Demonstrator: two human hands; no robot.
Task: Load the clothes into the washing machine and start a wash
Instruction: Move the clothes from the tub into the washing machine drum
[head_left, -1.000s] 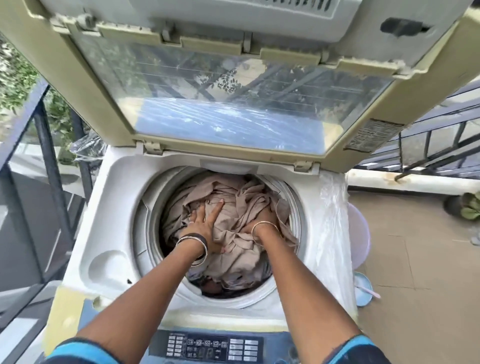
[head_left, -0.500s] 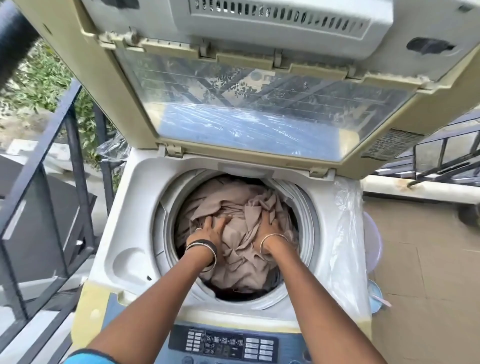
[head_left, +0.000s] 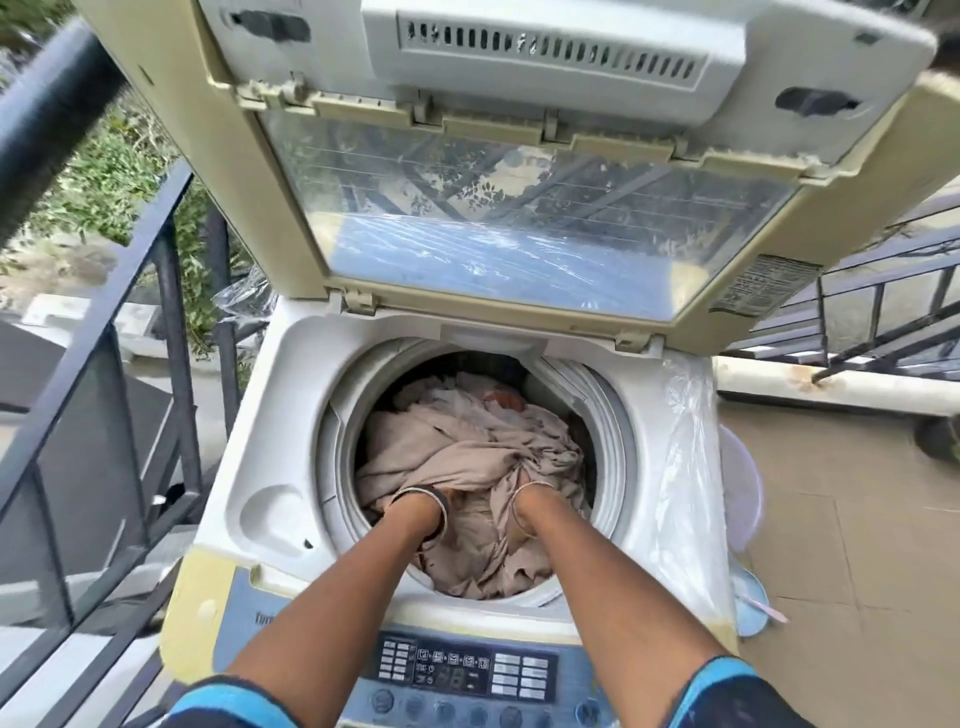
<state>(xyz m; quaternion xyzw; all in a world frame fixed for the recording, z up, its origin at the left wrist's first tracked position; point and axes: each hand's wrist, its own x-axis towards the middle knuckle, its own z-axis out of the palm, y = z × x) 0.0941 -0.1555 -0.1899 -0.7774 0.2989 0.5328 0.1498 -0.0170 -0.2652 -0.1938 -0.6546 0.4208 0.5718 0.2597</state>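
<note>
A: Head view: where are the clothes (head_left: 467, 447)?
B: Heaped in the drum (head_left: 605, 415) of the washing machine (head_left: 291, 415), under and around both hands.
A: The fingers?
B: Buried. Cloth swallows the left hand (head_left: 451, 503) and right hand (head_left: 523, 477) almost to the wrist; gripping or flat, I cannot tell.
A: Which is nearer?
B: Neither, they sit side by side. I'd judge the push goes straight down; the control panel (head_left: 467, 670) lies nearer the body.
</note>
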